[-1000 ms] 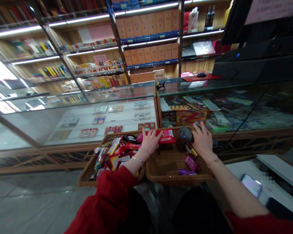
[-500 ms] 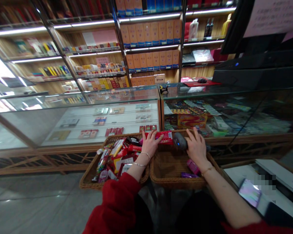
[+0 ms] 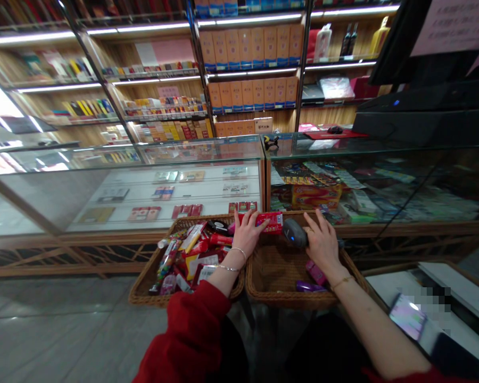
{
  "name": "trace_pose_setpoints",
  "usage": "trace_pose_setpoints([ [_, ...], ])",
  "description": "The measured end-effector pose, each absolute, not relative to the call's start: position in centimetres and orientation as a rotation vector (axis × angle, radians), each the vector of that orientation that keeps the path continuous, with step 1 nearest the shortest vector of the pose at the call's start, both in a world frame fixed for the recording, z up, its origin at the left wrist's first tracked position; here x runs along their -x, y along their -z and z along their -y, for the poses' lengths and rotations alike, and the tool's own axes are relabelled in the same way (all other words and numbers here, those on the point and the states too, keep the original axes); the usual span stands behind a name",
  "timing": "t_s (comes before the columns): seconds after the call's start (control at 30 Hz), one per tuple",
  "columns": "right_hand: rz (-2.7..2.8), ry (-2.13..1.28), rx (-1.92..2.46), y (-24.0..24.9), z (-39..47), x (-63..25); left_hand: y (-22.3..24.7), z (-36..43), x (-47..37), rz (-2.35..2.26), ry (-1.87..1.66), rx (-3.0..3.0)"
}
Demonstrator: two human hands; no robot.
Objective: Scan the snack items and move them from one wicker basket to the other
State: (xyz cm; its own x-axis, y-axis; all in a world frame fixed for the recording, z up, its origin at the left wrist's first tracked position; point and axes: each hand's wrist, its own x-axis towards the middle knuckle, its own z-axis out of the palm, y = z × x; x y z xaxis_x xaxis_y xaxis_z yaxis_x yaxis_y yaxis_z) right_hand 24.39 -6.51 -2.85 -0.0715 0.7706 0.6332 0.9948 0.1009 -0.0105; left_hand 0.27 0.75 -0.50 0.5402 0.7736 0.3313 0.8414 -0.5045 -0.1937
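My left hand (image 3: 246, 235) is closed on a red packet (image 3: 273, 222), whose barcode end points right. In my right hand (image 3: 321, 243) is a dark grey barcode scanner (image 3: 294, 233), its head close to the barcode. Both hands are over the far side of the baskets. Under my left forearm, a wicker basket (image 3: 139, 284) holds many mixed sweets packets. The right wicker basket (image 3: 265, 299) has a pink packet (image 3: 315, 272) and a purple packet (image 3: 309, 286) at its right side. The scanner's handle is mostly hidden by my fingers.
A glass display counter (image 3: 175, 199) runs beyond the baskets, with shelves of boxes (image 3: 255, 45) behind it. At right, a phone (image 3: 407, 316) lies on a white surface beside a dark flat object (image 3: 457, 356). A monitor (image 3: 399, 42) stands at upper right.
The camera view has shifted slightly. Both hands stay nearly where they were, with the red packet and the scanner still held close together.
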Motion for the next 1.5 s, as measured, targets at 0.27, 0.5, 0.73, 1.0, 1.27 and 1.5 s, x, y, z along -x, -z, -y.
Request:
trace_pose_setpoints([
  [0.27,1.896,0.629,1.683,2.9,6.7,-24.3,1.2,-1.0,-0.1,1.299,0.348,2.436],
  [0.5,1.874,0.623,1.619,3.5,6.3,-24.5,1.7,-1.2,-0.1,1.256,0.494,2.428],
  [0.73,1.875,0.629,1.602,3.4,6.3,-24.5,1.8,-1.3,-0.1,1.241,0.498,2.410],
  [1.0,1.860,0.663,1.605,3.7,6.3,-24.6,1.6,-1.1,-0.1,1.248,0.471,2.404],
  [1.27,1.847,0.674,1.631,4.0,6.2,-24.8,1.3,-0.9,-0.1,1.291,0.469,2.426],
  [1.5,1.841,0.696,1.634,4.3,6.0,-25.1,1.0,-0.6,0.0,1.328,0.511,2.429],
])
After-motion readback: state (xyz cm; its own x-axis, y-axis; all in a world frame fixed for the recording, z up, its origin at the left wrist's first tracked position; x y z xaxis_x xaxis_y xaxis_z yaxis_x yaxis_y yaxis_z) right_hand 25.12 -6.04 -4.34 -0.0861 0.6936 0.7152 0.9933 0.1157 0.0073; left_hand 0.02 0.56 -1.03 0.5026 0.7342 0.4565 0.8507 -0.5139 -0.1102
